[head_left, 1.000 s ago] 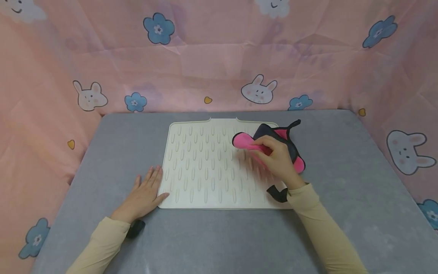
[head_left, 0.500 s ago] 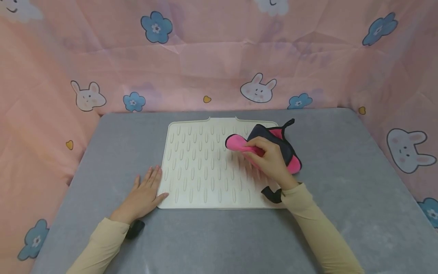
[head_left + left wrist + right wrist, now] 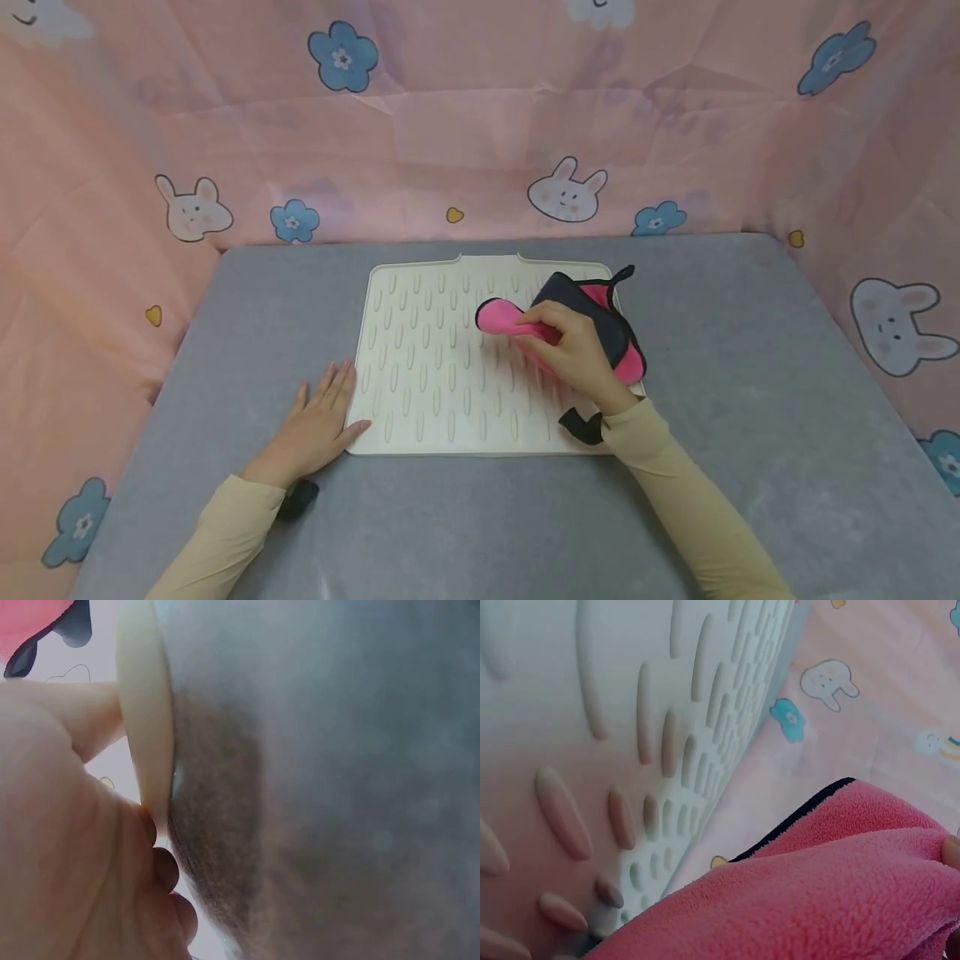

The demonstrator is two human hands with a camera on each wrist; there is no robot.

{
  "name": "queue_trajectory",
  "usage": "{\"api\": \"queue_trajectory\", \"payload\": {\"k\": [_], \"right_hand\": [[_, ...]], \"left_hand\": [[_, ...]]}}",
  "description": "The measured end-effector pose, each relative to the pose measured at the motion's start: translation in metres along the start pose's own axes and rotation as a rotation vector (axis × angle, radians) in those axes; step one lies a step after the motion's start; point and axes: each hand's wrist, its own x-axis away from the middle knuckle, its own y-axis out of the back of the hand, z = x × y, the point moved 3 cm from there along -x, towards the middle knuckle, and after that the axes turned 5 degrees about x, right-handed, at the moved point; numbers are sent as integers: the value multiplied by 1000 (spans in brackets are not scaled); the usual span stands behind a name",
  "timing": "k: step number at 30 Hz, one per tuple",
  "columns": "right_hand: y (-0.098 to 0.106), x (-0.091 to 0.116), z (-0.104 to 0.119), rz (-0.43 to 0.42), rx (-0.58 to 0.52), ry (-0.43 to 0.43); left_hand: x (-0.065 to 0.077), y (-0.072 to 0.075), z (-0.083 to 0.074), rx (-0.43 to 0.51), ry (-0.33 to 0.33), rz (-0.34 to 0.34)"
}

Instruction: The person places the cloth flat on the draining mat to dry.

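A cream drying mat [image 3: 420,358] with rows of raised oval ridges lies flat on the table. My left hand [image 3: 311,429] rests at the mat's left edge, fingers straight and thumb over the front left corner. In the left wrist view the mat's edge [image 3: 146,712] runs beside the hand. Over the mat's right half, my right hand [image 3: 573,354] pinches a bunched cleaning cloth [image 3: 585,312], pink on one side and dark navy on the other, with black trim and a hanging loop. The right wrist view shows the cloth's fluffy pink side [image 3: 840,885] close over the ridges.
The grey table [image 3: 750,375] extends on both sides of the mat and in front of it. A pink curtain [image 3: 450,125] with rabbits and blue flowers encloses the back and sides. Black wrist straps [image 3: 581,427] show at both cuffs.
My right hand has moved left across the mat with the cloth, and the mat's right edge now shows beside the cloth. My left hand has stayed in place.
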Motion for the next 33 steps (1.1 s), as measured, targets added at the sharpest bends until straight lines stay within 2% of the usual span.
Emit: {"api": "queue_trajectory", "payload": {"k": [6, 23, 33], "right_hand": [[-6, -2, 3, 6, -23, 20], [-24, -4, 15, 25, -94, 57], [-39, -7, 24, 51, -123, 86]], "left_hand": [[-1, -3, 2, 6, 10, 21], [-1, -1, 2, 8, -4, -6], [0, 0, 1, 3, 0, 4]]}}
